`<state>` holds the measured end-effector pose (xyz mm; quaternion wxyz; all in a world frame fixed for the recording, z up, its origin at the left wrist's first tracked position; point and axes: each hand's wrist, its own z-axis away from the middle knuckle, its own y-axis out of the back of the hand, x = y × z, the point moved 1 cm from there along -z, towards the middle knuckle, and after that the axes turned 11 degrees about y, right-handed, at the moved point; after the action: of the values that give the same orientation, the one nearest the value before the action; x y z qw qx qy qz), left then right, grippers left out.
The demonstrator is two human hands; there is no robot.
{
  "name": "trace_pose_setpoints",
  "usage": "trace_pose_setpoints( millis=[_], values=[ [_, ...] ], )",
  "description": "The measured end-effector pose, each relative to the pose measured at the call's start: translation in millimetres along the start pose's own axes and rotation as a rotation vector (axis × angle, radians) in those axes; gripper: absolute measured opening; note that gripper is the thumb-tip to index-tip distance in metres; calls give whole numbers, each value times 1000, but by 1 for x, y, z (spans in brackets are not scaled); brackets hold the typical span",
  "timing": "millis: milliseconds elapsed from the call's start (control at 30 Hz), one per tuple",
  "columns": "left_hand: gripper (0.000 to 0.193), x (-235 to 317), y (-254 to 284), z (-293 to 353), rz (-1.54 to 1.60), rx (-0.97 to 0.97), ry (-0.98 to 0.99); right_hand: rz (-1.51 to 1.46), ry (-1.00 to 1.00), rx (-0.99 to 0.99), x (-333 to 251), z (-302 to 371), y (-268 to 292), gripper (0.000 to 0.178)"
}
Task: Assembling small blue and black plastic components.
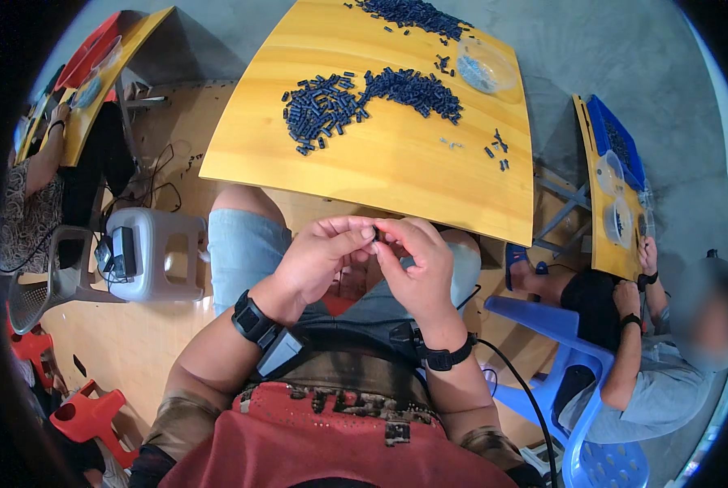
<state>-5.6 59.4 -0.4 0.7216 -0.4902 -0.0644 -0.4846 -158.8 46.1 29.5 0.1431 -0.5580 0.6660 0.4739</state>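
Observation:
My left hand (337,250) and my right hand (417,262) meet over my lap, just short of the table's near edge. Between their fingertips is a small black part (376,234), mostly hidden by the fingers; both hands pinch it. On the yellow wooden table (364,175) lie a heap of short black cylindrical pieces (323,110) and another black heap (417,91) touching it on the right. A few loose black pieces (500,145) and some tiny pale bits (452,145) lie at the right of the table.
A clear round tub (484,69) with small light pieces stands at the table's far right, near a further black heap (412,15). A grey stool (154,252) is on my left. Beside me, a person (624,358) sits on a blue chair (591,390); another person (43,179) works at left.

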Motion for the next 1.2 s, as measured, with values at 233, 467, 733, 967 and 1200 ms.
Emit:
trace_pose_setpoints(
  millis=[233,467,733,967,1200],
  values=[
    [21,-1,-1,7,129,-64,37,43,-8,4,-12,-1,2,22],
    [20,-3,0,9,129,-69,38,52,-4,-17,-12,1,0,23],
    [14,-1,-7,13,-21,-2,-105,12,-50,3,-13,3,-1,25],
    [14,-3,-1,12,-75,-10,-145,46,-26,-19,-12,4,-3,26],
    [10,-1,4,10,24,38,-111,45,-30,-27,-13,2,-6,25]
  ],
)
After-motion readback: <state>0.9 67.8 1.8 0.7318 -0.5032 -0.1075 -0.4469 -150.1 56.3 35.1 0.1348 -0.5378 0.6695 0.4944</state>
